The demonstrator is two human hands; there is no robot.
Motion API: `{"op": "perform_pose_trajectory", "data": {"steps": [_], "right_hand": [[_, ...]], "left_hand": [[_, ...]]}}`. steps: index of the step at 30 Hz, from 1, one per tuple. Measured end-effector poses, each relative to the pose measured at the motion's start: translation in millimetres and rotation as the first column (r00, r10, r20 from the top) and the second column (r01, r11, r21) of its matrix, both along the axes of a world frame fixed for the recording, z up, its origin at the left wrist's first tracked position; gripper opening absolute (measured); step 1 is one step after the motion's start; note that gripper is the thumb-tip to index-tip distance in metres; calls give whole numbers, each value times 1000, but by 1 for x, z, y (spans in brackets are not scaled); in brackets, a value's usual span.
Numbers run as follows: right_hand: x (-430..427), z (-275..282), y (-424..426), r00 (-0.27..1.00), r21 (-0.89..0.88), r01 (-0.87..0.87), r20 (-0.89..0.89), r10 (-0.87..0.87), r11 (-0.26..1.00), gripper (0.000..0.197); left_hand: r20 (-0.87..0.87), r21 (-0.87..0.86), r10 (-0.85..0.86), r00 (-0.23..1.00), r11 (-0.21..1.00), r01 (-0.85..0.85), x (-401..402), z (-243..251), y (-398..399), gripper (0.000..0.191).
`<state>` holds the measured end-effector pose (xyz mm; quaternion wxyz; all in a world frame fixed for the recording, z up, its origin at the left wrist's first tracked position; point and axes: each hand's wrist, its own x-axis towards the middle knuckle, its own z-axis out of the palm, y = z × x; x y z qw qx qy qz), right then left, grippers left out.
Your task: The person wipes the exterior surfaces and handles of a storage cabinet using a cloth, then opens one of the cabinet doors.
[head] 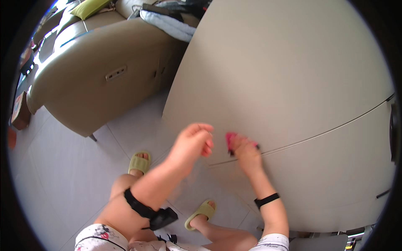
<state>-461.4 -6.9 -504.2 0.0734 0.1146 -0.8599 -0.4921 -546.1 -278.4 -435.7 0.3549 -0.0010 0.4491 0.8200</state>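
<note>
My right hand (246,152) grips a small pink object (231,138) with dark parts at its ends. Motion blur and my fingers hide what it is. The hand is over a broad beige panel, apparently a tabletop (282,78), beside a thin dark seam (301,141) that runs across it. My left hand (193,139) is raised to the left of the pink object, apart from it. Its fingers are loosely curled, with nothing visible in them. A black strap with a dark box-like device (163,218) is around the left forearm.
A brown leather sofa (94,72) stands at the left, with a green cushion (89,8) and light blue cloth (166,23) on it. My feet wear green slippers (139,161) on the grey tiled floor (62,163). A grey seat (320,243) shows at lower right.
</note>
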Motion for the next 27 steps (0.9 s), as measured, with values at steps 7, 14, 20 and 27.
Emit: {"op": "perform_pose_trajectory", "data": {"steps": [7,14,20,27], "right_hand": [[-10,126,-5,631,-318,-217,-767,-116,923,53],[16,-129,10,987,-172,40,159,-12,984,57],[-17,-84,-38,986,-307,153,-13,-164,939,56],[8,-111,-25,984,-205,168,-21,-176,964,56]], "left_hand": [[-103,-123,153,983,979,-165,-20,-3,-24,29],[-93,-112,50,994,992,-60,-1,7,-11,30],[-19,-113,64,998,991,-66,-4,-2,-16,29],[-48,-114,61,997,991,-67,-13,4,-15,32]]}}
